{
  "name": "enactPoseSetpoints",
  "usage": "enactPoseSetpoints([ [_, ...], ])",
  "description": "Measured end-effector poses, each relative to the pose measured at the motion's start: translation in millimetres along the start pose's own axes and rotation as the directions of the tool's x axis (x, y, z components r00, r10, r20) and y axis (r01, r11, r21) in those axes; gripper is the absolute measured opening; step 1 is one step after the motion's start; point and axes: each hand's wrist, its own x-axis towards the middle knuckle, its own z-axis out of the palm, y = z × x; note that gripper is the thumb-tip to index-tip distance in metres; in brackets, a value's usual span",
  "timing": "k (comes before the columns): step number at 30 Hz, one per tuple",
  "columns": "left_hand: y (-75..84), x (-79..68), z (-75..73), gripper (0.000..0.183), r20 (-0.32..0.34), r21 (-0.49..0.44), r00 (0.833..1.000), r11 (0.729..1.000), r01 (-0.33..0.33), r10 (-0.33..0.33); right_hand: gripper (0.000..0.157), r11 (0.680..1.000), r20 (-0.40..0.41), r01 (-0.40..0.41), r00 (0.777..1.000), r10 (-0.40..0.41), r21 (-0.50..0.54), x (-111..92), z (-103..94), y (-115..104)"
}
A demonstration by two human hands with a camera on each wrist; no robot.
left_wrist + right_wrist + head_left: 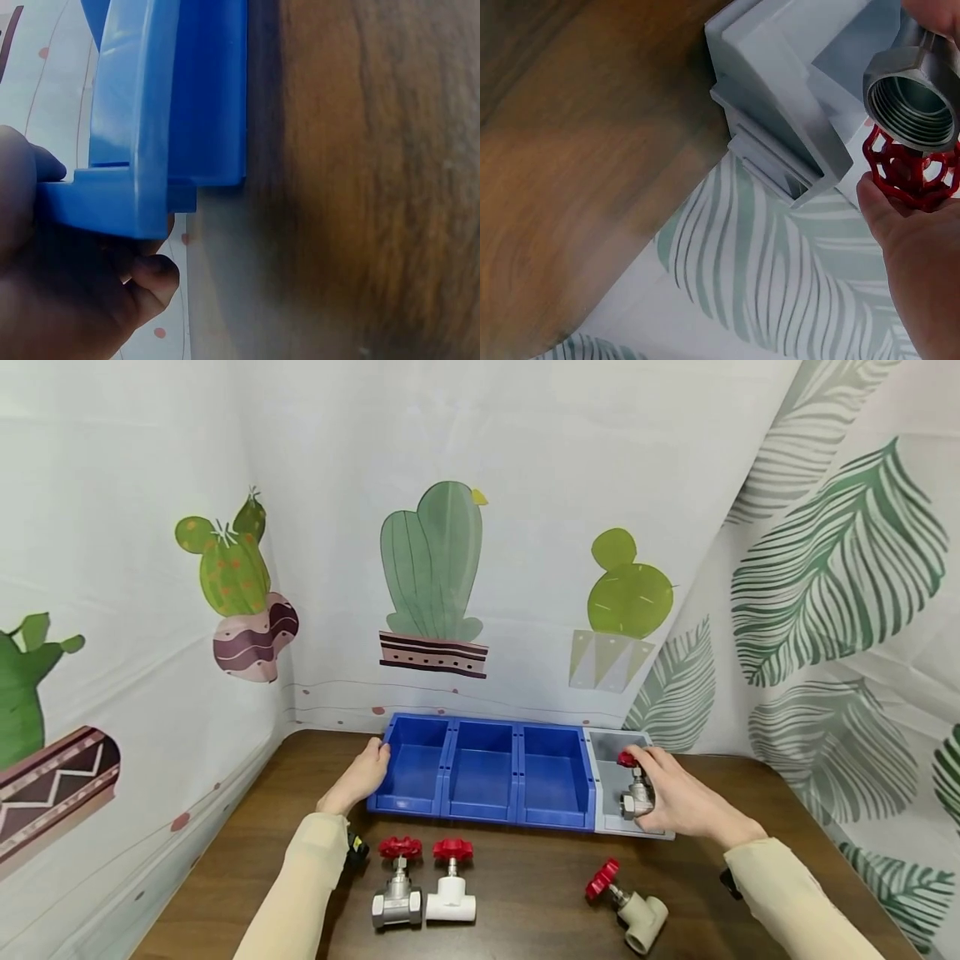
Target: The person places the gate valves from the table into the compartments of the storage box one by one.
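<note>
My left hand [363,777] grips the outer side of the leftmost blue bin [414,770]; in the left wrist view, thumb and fingers lie either side of the bin's rim [154,97]. With my right hand [678,797] I hold a metal valve [639,800] at the grey bin [606,745] on the row's right end. Its red handwheel [911,174] points up, and fingers touch both wheel and body. In the right wrist view the valve's threaded opening [913,109] faces the camera. Part of the valve is hidden behind my hand.
Two more blue bins [482,774] join the row. On the wooden table [540,893] in front stand a metal valve [397,893] and a white valve [451,893], both with red handwheels. A beige valve [643,920] lies tilted at front right. Printed cloth [540,527] hangs behind.
</note>
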Motion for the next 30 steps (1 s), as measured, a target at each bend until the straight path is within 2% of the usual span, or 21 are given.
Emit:
enactPoseSetpoints([
  [7,-0.5,1.1,1.2,0.026,0.0,0.007,1.0,1.0,0.007,-0.007,0.108,0.998,0.047,-0.06,0.997,0.058,0.037,10.2,2.6,6.1],
  [17,-2.6,-0.2,-1.1,0.026,0.013,-0.001,1.0,1.0,0.002,-0.002,0.108,0.998,0.087,-0.06,0.994,0.059,0.015,21.5,11.1,21.0],
  [30,-0.3,-1.0,-0.8,0.024,0.018,-0.015,1.0,1.0,0.004,-0.003,0.107,1.0,0.113,-0.025,0.993,0.027,-0.019,32.8,15.0,20.6],
])
